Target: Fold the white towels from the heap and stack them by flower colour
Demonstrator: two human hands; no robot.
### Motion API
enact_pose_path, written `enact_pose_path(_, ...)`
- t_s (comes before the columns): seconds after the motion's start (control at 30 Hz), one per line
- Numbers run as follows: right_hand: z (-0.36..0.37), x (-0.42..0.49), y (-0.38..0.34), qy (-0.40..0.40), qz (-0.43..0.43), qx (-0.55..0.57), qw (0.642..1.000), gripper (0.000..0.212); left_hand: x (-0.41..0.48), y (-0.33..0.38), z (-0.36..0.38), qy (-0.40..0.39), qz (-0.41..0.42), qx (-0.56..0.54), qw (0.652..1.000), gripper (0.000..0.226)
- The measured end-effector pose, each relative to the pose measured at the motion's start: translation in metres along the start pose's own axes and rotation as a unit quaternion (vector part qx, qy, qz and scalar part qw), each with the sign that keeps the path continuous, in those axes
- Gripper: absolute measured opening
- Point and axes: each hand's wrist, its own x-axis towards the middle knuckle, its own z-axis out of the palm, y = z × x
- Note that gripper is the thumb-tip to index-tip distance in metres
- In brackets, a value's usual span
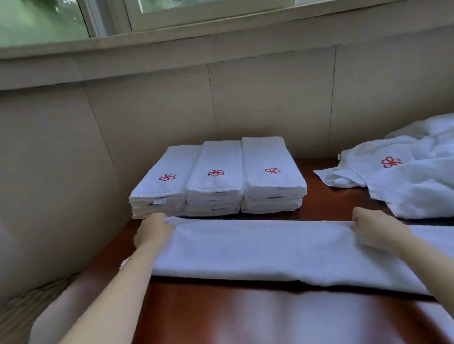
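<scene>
1. Left hand [154, 230] has its grip pinched on the far left corner of the long folded towel [254, 249].
2. Right hand [373, 227] pinches its far edge.
3. The towel lies across the desk [233, 322].
4. Behind it stand three stacks [215, 178]; the heap [426, 171] lies right.

Three stacks [215, 181] of folded towels side by side, each topped with one red flower, so three flowers there. One long towel [268, 250] lies flat in front. One heap [426, 173] at right shows a fourth red flower. Two hands in view.
</scene>
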Motion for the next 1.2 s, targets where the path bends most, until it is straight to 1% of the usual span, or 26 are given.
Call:
enact_pose_path(0.03,0.003,0.004,0.002,0.011,0.008,0.021,1.000,0.014,0.003,0.002,0.003,0.004,-0.011,0.026,1.000,0.007)
enact_pose_path(0.07,0.004,0.007,0.004,0.027,0.016,0.038,0.999,0.017,0.004,0.006,0.005,0.010,-0.021,0.059,0.998,0.019)
enact_pose_path(0.13,0.006,0.007,0.009,0.054,0.029,0.046,0.997,0.028,-0.002,0.021,0.009,0.029,-0.031,0.187,0.981,0.038)
enact_pose_path(0.2,0.005,-0.001,0.012,0.076,0.037,0.040,0.996,0.038,-0.019,0.046,0.020,0.041,0.029,0.323,0.945,0.039)
enact_pose_path(0.23,0.004,-0.006,0.014,0.086,0.037,0.040,0.995,0.040,-0.029,0.060,0.030,0.033,0.081,0.353,0.931,0.038)
enact_pose_path(0.3,0.002,-0.018,0.015,0.095,0.031,0.034,0.994,0.034,-0.053,0.090,0.059,-0.008,0.208,0.327,0.922,0.042)
enact_pose_path(0.33,0.001,-0.025,0.017,0.099,0.028,0.022,0.994,0.026,-0.066,0.108,0.074,-0.041,0.255,0.277,0.925,0.044)
enact_pose_path(0.37,0.000,-0.033,0.022,0.102,0.028,0.004,0.994,0.018,-0.080,0.125,0.087,-0.076,0.280,0.221,0.931,0.045)
enact_pose_path(0.4,-0.002,-0.043,0.031,0.101,0.033,-0.018,0.994,0.013,-0.092,0.141,0.097,-0.103,0.290,0.175,0.935,0.042)
enact_pose_path(0.43,-0.004,-0.053,0.044,0.095,0.042,-0.044,0.994,0.015,-0.101,0.152,0.104,-0.113,0.293,0.149,0.937,0.039)
enact_pose_path(0.53,-0.022,-0.086,0.097,0.056,0.084,-0.127,0.987,0.028,-0.117,0.157,0.112,-0.113,0.303,0.148,0.935,0.039)
enact_pose_path(0.57,-0.031,-0.097,0.115,0.037,0.092,-0.136,0.986,0.029,-0.119,0.153,0.110,-0.123,0.304,0.147,0.933,0.040)
enact_pose_path(0.6,-0.042,-0.107,0.132,0.010,0.091,-0.112,0.990,0.028,-0.121,0.149,0.107,-0.136,0.308,0.139,0.931,0.041)
enact_pose_path(0.63,-0.055,-0.117,0.147,-0.036,0.091,-0.053,0.994,0.028,-0.123,0.144,0.103,-0.152,0.317,0.130,0.927,0.042)
enact_pose_path(0.67,-0.068,-0.126,0.159,-0.107,0.102,0.030,0.989,0.029,-0.125,0.140,0.099,-0.165,0.332,0.118,0.921,0.042)
enact_pose_path(0.7,-0.079,-0.135,0.169,-0.176,0.117,0.097,0.973,0.031,-0.128,0.135,0.094,-0.173,0.350,0.103,0.915,0.041)
enact_pose_path(0.73,-0.086,-0.143,0.178,-0.221,0.136,0.138,0.956,0.029,-0.131,0.132,0.090,-0.178,0.365,0.086,0.910,0.040)
enact_pose_path(0.77,-0.090,-0.148,0.186,-0.233,0.151,0.157,0.948,0.024,-0.134,0.128,0.086,-0.180,0.373,0.071,0.908,0.039)
enact_pose_path(0.83,-0.086,-0.152,0.196,-0.170,0.184,0.143,0.958,0.007,-0.141,0.124,0.080,-0.178,0.374,0.063,0.908,0.039)
enact_pose_path(0.87,-0.081,-0.151,0.200,-0.116,0.196,0.110,0.967,0.011,-0.145,0.124,0.078,-0.177,0.371,0.075,0.908,0.040)
enact_pose_path(0.9,-0.074,-0.150,0.205,-0.065,0.208,0.078,0.973,0.022,-0.148,0.124,0.077,-0.181,0.367,0.092,0.908,0.042)
enact_pose_path(0.93,-0.067,-0.151,0.208,-0.028,0.220,0.063,0.973,0.030,-0.150,0.125,0.076,-0.190,0.362,0.113,0.906,0.044)
enact_pose_path(0.97,-0.061,-0.151,0.208,-0.001,0.229,0.062,0.972,0.033,-0.152,0.125,0.075,-0.201,0.354,0.131,0.904,0.045)
enact_pose_path(1.07,-0.045,-0.153,0.201,0.066,0.255,0.080,0.961,0.024,-0.155,0.123,0.073,-0.227,0.314,0.165,0.907,0.050)
enact_pose_path(1.13,-0.035,-0.155,0.192,0.123,0.269,0.074,0.953,0.029,-0.156,0.120,0.074,-0.228,0.286,0.177,0.914,0.054)
enact_pose_path(1.2,-0.029,-0.156,0.188,0.139,0.263,0.040,0.954,0.025,-0.154,0.116,0.074,-0.214,0.261,0.192,0.922,0.058)
